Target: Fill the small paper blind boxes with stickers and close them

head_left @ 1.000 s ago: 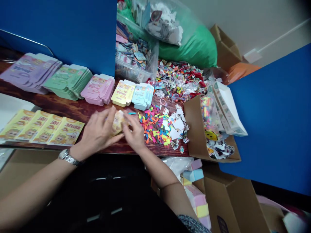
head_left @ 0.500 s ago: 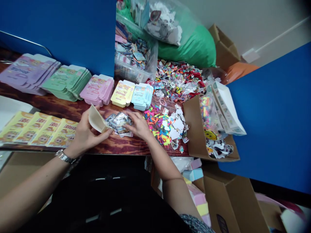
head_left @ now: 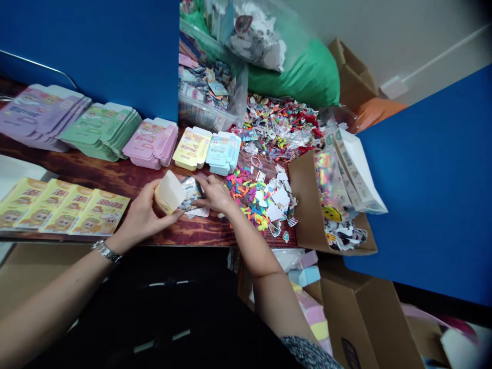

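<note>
My left hand (head_left: pixel 144 212) is wrapped around a small yellow carton (head_left: pixel 164 199), its pale top flap raised and its mouth turned to the right. At that mouth, my right hand (head_left: pixel 216 195) grips a bunch of shiny silvery packets (head_left: pixel 192 190), fingers over their right end. Whether the packets' left end is inside the carton is hidden by the flap. Below them, a few flat pale cards (head_left: pixel 200 211) lie on the tabletop. Just right of my right hand is a loose heap of small brightly coloured pieces (head_left: pixel 249 197).
Flat carton stacks in purple (head_left: pixel 40 115), green (head_left: pixel 102 128), pink (head_left: pixel 150 141), yellow (head_left: pixel 192 146) and blue (head_left: pixel 223 151) line the back. Filled yellow boxes (head_left: pixel 100 212) lie left. White cut-outs (head_left: pixel 280 197), a trinket pile (head_left: pixel 282 123), a clear bin (head_left: pixel 209 115) and a cardboard box (head_left: pixel 303 202) stand right.
The carton has moved right and its flap has turned towards the packets. The packets now sit bunched between the carton and my right hand, which has shifted slightly left.
</note>
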Demonstrator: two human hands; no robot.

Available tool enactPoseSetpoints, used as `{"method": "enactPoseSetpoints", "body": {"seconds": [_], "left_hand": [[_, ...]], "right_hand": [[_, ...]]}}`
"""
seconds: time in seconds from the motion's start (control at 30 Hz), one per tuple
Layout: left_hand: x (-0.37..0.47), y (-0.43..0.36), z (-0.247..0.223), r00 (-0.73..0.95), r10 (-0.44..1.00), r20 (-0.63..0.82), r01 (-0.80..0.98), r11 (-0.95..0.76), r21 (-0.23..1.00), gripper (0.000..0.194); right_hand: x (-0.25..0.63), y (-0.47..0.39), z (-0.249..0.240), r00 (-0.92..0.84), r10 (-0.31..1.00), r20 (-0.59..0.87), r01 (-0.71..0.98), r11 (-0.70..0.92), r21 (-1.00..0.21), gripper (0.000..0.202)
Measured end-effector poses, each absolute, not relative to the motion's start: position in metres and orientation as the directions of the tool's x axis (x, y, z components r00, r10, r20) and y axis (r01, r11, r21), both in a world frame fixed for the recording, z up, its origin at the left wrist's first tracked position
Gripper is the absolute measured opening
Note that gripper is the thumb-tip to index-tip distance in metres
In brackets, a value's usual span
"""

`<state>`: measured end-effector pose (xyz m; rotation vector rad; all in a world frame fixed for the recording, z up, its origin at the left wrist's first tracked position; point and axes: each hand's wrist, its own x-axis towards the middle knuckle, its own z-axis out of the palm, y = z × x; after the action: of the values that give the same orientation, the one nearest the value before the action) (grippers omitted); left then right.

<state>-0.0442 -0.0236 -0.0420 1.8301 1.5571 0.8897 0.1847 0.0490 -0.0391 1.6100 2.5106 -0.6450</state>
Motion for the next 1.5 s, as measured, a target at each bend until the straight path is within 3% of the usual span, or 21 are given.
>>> {"method": "enactPoseSetpoints", "body": {"seconds": [0.1,0.23,0.3,0.37,0.43,0.53,0.6,0.77,0.87,1.03,1.17,1.23,1.3,1.37,1.5], "left_hand": [[-0.041,-0.018,-0.047,0.217,0.976,0.015,0.617,-0.149,0.773,0.088],[-0.035,-0.017,-0.055,0.190,0.979,-0.067,0.669,-0.080,0.739,0.086],[-0.035,-0.019,-0.058,0.146,0.989,-0.038,0.677,-0.071,0.733,0.083],[-0.037,-0.021,-0.059,0.090,0.996,0.008,0.674,-0.067,0.736,0.079],[-0.039,-0.023,-0.059,0.028,0.999,0.038,0.679,-0.047,0.732,0.077],[-0.037,-0.024,-0.056,-0.021,0.999,0.042,0.698,-0.015,0.716,0.073],[-0.033,-0.024,-0.053,-0.009,0.999,0.034,0.707,-0.018,0.707,0.069],[-0.028,-0.025,-0.052,-0.018,1.000,-0.012,0.704,0.021,0.710,0.072],[-0.028,-0.025,-0.055,-0.054,0.999,-0.007,0.706,0.043,0.707,0.071],[-0.022,-0.024,-0.056,0.103,0.988,0.115,0.752,-0.153,0.641,0.066],[-0.020,-0.022,-0.058,0.162,0.975,0.152,0.759,-0.221,0.612,0.068],[-0.021,-0.021,-0.060,0.174,0.975,0.137,0.763,-0.221,0.607,0.072],[-0.022,-0.021,-0.062,0.180,0.976,0.121,0.767,-0.216,0.605,0.077],[-0.022,-0.021,-0.064,0.193,0.974,0.118,0.758,-0.224,0.613,0.080],[-0.016,-0.022,-0.068,0.244,0.962,0.124,0.724,-0.265,0.636,0.081]], "right_hand": [[0.182,0.052,-0.036,-0.446,0.836,-0.320,0.884,0.357,-0.301,0.086],[0.184,0.047,-0.041,-0.405,0.887,-0.220,0.881,0.314,-0.354,0.067],[0.191,0.040,-0.042,-0.381,0.917,-0.121,0.840,0.289,-0.459,0.040],[0.202,0.033,-0.040,-0.323,0.946,-0.014,0.720,0.237,-0.652,0.023],[0.211,0.025,-0.033,-0.182,0.978,0.105,0.520,0.186,-0.834,0.027],[0.213,0.012,-0.021,0.074,0.965,0.253,0.324,0.216,-0.921,0.039],[0.205,0.004,-0.017,0.123,0.937,0.327,0.347,0.268,-0.899,0.040],[0.190,-0.009,-0.022,-0.019,0.908,0.419,0.480,0.376,-0.793,0.034],[0.193,-0.011,-0.021,-0.081,0.912,0.403,0.587,0.370,-0.720,0.034],[0.191,-0.018,-0.018,-0.322,0.891,0.321,0.713,0.451,-0.537,0.031],[0.207,-0.013,-0.025,-0.380,0.874,0.301,0.660,0.485,-0.574,0.025],[0.235,0.003,-0.028,-0.220,0.928,0.299,0.659,0.368,-0.656,0.028],[0.273,0.028,-0.031,0.055,0.976,0.212,0.720,0.108,-0.686,0.034],[0.313,0.057,-0.032,0.262,0.965,0.034,0.814,-0.202,-0.545,0.035],[0.364,0.105,-0.040,0.370,0.928,-0.050,0.836,-0.356,-0.418,0.036]]}}
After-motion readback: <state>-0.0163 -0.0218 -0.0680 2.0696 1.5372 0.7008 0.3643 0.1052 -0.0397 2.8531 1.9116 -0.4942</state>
